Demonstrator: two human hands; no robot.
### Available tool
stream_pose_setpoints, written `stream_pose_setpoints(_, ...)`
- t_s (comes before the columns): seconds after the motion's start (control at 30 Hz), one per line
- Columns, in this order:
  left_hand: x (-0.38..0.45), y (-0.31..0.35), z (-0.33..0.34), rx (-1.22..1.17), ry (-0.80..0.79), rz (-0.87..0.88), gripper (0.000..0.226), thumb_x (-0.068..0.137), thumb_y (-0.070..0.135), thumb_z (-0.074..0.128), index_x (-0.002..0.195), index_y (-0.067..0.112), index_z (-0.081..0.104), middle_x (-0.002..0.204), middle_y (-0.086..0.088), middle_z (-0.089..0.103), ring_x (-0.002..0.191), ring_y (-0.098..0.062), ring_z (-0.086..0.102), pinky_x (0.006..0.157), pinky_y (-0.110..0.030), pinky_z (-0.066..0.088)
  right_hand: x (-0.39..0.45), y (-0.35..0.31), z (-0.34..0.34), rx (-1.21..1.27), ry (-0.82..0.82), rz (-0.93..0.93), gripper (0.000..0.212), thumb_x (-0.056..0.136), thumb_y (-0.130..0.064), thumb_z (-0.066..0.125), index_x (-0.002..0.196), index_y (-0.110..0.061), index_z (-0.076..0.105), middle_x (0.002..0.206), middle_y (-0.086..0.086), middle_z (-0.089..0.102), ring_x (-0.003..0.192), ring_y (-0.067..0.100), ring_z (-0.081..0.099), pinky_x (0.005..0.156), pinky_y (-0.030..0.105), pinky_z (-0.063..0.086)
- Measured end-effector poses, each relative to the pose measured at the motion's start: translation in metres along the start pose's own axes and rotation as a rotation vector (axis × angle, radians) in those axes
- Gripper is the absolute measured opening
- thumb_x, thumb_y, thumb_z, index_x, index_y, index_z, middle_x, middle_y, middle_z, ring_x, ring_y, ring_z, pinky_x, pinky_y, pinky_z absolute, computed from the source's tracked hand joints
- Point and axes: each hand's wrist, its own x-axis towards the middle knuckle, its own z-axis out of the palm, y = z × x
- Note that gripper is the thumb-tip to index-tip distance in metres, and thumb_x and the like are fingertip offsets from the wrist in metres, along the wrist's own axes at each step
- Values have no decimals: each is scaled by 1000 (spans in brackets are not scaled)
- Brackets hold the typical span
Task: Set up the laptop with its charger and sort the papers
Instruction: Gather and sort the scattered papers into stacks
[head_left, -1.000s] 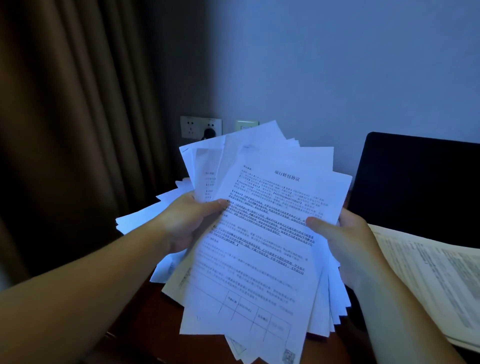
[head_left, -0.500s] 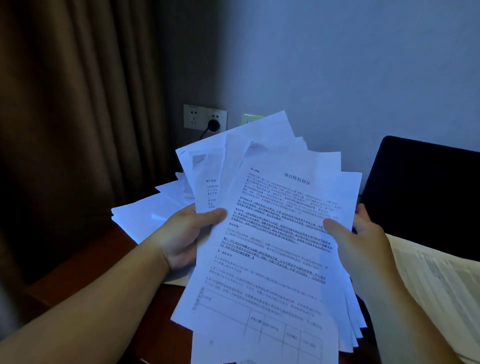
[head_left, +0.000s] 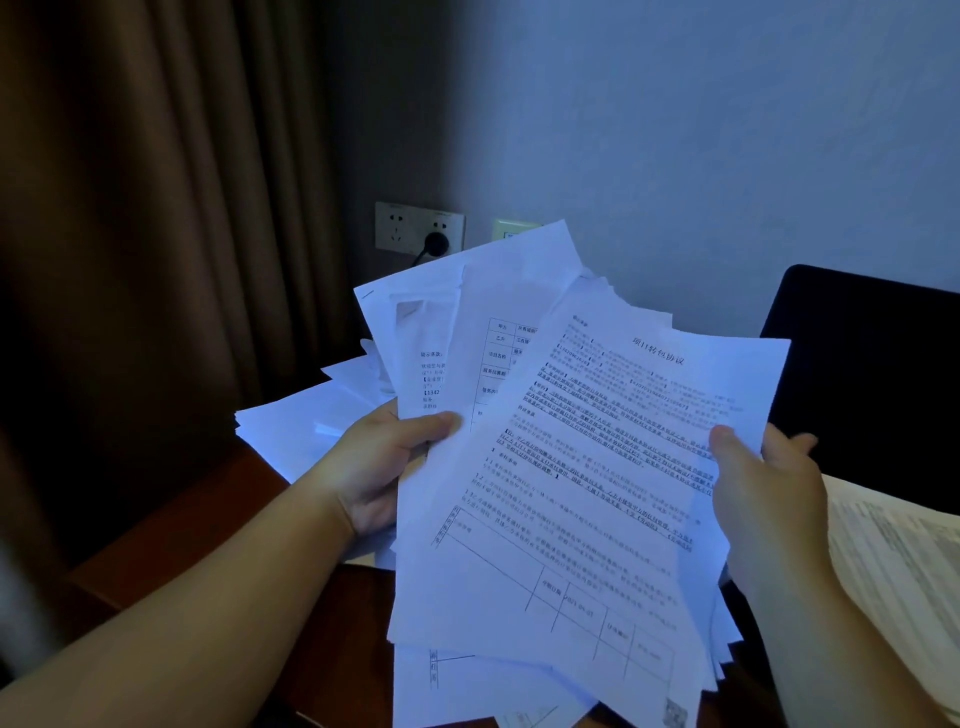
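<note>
Loose sheets fanned between two hands above the desk

The left hand (head_left: 387, 467) pinches the left edge of the fanned papers (head_left: 587, 467), thumb on top; the right hand (head_left: 753, 493) grips the right edge likewise. Thin, floppy and slippery (likely to slide apart), they are best held by both side edges; long axis runs away from the person, headings leaning right, beside the laptop (head_left: 872, 374).

Dark wooden desk (head_left: 218, 514) bears loose papers (head_left: 306, 421) and laptop (head_left: 872, 374).
</note>
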Motion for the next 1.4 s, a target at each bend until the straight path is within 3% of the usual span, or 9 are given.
stream_pose_setpoints(0.07, -1, 1, 1, -3, 12, 1, 43, 79, 3, 65, 122, 7, 68, 124, -23, 71, 103, -39, 74, 83, -52, 62, 0, 3, -2, 42, -2, -9, 31, 98, -33, 55, 79, -54, 69, 157, -8, 44, 82, 7, 66, 65, 30, 50)
stream_pose_setpoints(0.13, -2, 2, 1, -13, 18, -3, 42, 79, 3, 64, 120, 9, 69, 123, -23, 72, 100, -39, 75, 79, -52, 63, 0, 3, -3, 96, 7, -13, 26, 97, -32, 56, 82, -48, 70, 110, -17, 73, 86, 23, 69, 71, 36, 51)
stream_pose_setpoints(0.2, -3, 4, 1, -21, 15, -8, 37, 80, 2, 63, 114, 11, 73, 122, -23, 72, 99, -39, 75, 77, -53, 63, 2, 2, -6, 132, 11, 27, 29, 98, -26, 59, 79, -43, 72, 76, -21, 72, 79, 23, 66, 73, 36, 50)
stream_pose_setpoints(0.47, -6, 2, 1, 34, 14, -15, 40, 80, 3, 65, 120, 8, 70, 121, -26, 71, 96, -40, 75, 74, -51, 64, 6, -2, -5, 269, -252, 191, 14, 97, -14, 66, 94, -19, 78, 93, -1, 80, 85, 27, 76, 82, 43, 57)
stream_pose_setpoints(0.63, -4, 2, -2, 19, -10, -24, 30, 80, -4, 71, 105, 10, 81, 121, -26, 71, 95, -39, 75, 74, -51, 63, 5, 1, -3, 243, -224, 125, 19, 96, -15, 67, 86, -25, 81, 93, -3, 80, 87, 28, 76, 87, 48, 59)
stream_pose_setpoints(0.83, 0, 2, -8, -45, -38, -48, 56, 73, -2, 58, 128, 7, 67, 124, -24, 70, 98, -42, 74, 75, -51, 62, 5, 4, -3, 282, -86, 82, 25, 92, -17, 68, 82, -37, 79, 85, -11, 79, 78, 19, 77, 78, 38, 58)
stream_pose_setpoints(1.03, 2, -1, -8, -28, -104, 23, 46, 78, -6, 55, 115, 9, 78, 133, -23, 67, 114, -43, 69, 88, -54, 60, 5, 5, -1, 291, 0, 89, 12, 83, -23, 67, 85, -30, 77, 88, -10, 78, 91, 27, 74, 93, 55, 57)
stream_pose_setpoints(1.3, 5, -3, -12, -46, -70, 29, 50, 80, -9, 55, 127, 3, 68, 132, -25, 66, 115, -44, 68, 85, -52, 61, 11, 7, -1, 370, 1, 92, 15, 95, -9, 65, 93, -22, 72, 93, -8, 77, 96, 27, 73, 91, 49, 57)
stream_pose_setpoints(1.4, 7, -4, -14, -36, -66, 51, 52, 82, -9, 57, 132, 4, 64, 134, -24, 66, 118, -44, 67, 88, -53, 60, 10, 8, -1, 384, -74, 75, 21, 96, -8, 65, 90, -25, 75, 91, -11, 79, 88, 19, 76, 78, 39, 57)
